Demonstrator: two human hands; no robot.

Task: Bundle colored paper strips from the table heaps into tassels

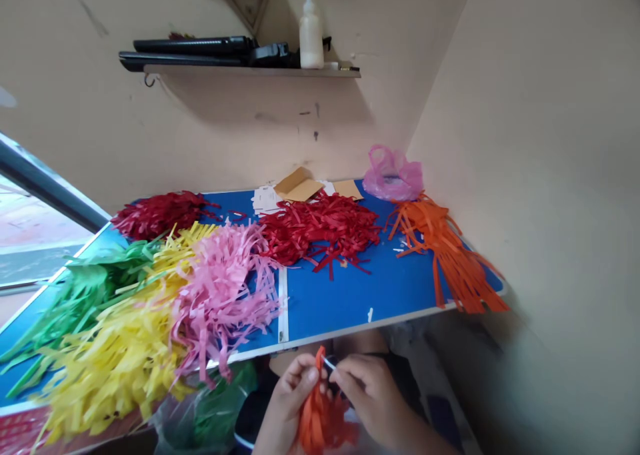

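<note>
Just below the table's front edge, my left hand point(293, 395) is closed round the upper part of an orange paper tassel point(315, 421), whose strips hang down. A small loop stands up at the top of the tassel. My right hand point(367, 391) pinches a thin white strip point(329, 361) that touches this loop; whether it is string, tape or wire I cannot tell. On the blue table point(330, 301) at the right lies a bundle of orange tassels point(445, 248), its ends over the edge.
Piles of red point(320, 231), pink point(225, 288), yellow point(120, 348) and green tassels point(95, 288) cover the table's left and middle. Behind them lie a brown envelope point(299, 185) and a pink plastic bag point(393, 175). A wall shelf point(225, 70) carries a squeeze bottle point(311, 38).
</note>
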